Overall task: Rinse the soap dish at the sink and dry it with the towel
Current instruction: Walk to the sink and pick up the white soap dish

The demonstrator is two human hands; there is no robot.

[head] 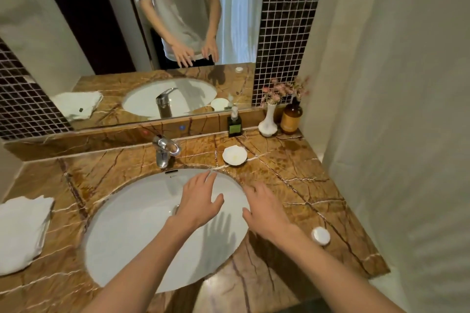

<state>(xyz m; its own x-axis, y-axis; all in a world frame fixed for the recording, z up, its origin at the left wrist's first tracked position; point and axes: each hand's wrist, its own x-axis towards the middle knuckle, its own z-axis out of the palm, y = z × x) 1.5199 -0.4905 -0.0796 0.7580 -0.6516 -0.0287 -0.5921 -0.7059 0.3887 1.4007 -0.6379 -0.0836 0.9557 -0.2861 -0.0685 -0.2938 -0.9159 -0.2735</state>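
A small white soap dish [234,155] with a wavy rim sits on the brown marble counter, behind and to the right of the white oval sink [132,231]. A folded white towel [21,234] lies on the counter at the far left. My left hand [199,197] hovers over the sink bowl with fingers spread and holds nothing. Over the sink's right rim my right hand [264,208] is open too, fingers pointing toward the dish, a short way in front of it. The chrome tap [164,151] stands behind the bowl; no water runs.
Along the back ledge stand a green pump bottle [234,126], a white vase [268,122] with pink flowers and an amber bottle [291,117]. A small round white lid [321,235] lies near the counter's right front. A wall closes the right side; a mirror is behind.
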